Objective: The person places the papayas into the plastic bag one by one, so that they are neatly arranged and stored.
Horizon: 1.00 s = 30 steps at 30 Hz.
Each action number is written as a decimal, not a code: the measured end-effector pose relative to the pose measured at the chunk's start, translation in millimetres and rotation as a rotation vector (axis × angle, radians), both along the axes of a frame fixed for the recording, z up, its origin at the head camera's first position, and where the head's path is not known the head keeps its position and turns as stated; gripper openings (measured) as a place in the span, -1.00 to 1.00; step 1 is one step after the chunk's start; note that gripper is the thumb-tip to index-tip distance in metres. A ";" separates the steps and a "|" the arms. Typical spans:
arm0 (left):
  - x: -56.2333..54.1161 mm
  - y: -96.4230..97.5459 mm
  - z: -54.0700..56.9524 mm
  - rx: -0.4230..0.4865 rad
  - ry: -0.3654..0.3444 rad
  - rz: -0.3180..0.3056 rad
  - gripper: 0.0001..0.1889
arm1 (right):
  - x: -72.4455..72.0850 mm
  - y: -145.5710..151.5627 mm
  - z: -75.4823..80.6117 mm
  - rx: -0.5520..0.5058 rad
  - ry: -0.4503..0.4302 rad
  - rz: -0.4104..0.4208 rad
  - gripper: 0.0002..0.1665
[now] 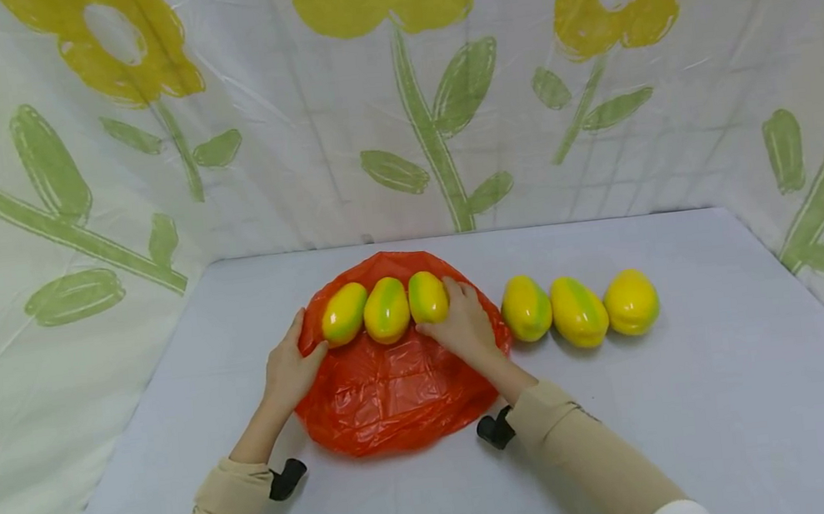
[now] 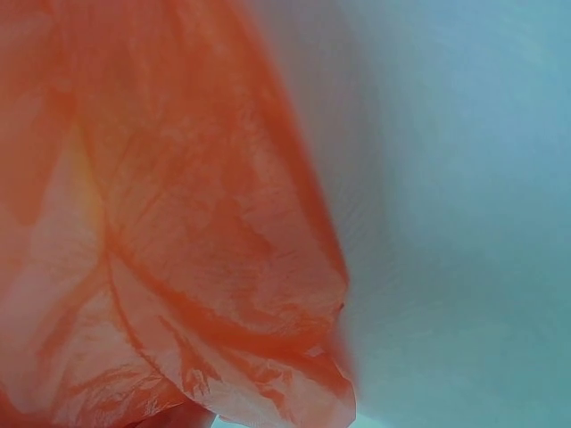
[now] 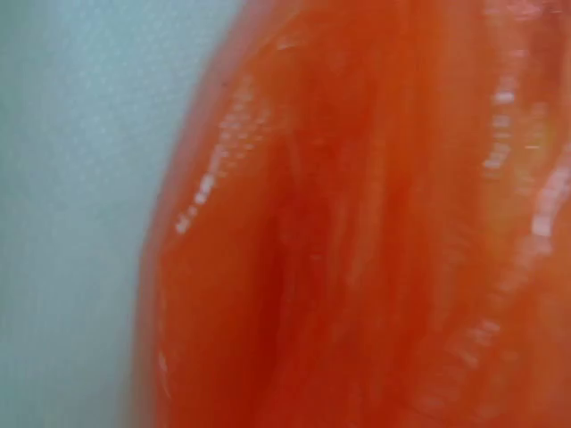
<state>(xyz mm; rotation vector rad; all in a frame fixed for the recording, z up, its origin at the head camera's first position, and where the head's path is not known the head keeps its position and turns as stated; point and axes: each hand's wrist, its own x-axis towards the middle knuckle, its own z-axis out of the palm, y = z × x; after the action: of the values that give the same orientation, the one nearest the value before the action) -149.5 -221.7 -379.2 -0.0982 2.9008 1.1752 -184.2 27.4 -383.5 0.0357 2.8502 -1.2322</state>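
Note:
A red plastic bag [image 1: 396, 388] lies spread on the table, with three glossy yellow fruits striped green in a row on it: a left one [image 1: 344, 314], a middle one [image 1: 387, 310] and a right one [image 1: 427, 296]. My left hand [image 1: 293, 366] grips the bag's left edge, thumb on the red film near the left fruit. At the right fruit, my right hand [image 1: 464, 318] holds its right side between thumb and fingers. Close up, the left wrist view has the creased red film [image 2: 223, 223], and the right wrist view a blurred bag edge [image 3: 268, 250]; neither shows the hands.
Three more yellow-green fruits lie in a row right of the bag: a near one [image 1: 526, 309], a middle one [image 1: 579, 312] and a far-right one [image 1: 631, 303]. The table [image 1: 735, 390] has a white cover. A flower-printed curtain [image 1: 281, 162] hangs behind and at the sides.

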 end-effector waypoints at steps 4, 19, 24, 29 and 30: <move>0.0 -0.2 0.2 0.000 -0.004 0.000 -0.28 | 5.5 3.2 8.5 -0.027 0.017 0.013 0.03; 0.1 -0.5 0.8 -0.005 0.020 -0.005 -0.28 | 26.5 31.7 38.2 -0.231 0.052 0.028 0.03; 1.5 -0.2 3.1 -0.003 0.010 -0.005 -0.28 | 31.8 53.4 42.0 -0.219 0.054 0.005 0.03; 1.5 -0.1 3.3 0.003 0.006 -0.005 -0.28 | 40.1 86.5 44.1 -0.175 0.029 -0.041 0.03; 1.4 0.0 3.1 0.004 0.005 -0.006 -0.28 | 42.3 94.2 44.4 -0.169 0.026 -0.051 0.03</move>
<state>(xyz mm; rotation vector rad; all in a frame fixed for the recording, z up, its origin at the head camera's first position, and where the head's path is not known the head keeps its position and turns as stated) -148.0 -221.8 -376.1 -0.0868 2.9010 1.1828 -141.9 121.6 -339.0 0.0892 2.7715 -1.4892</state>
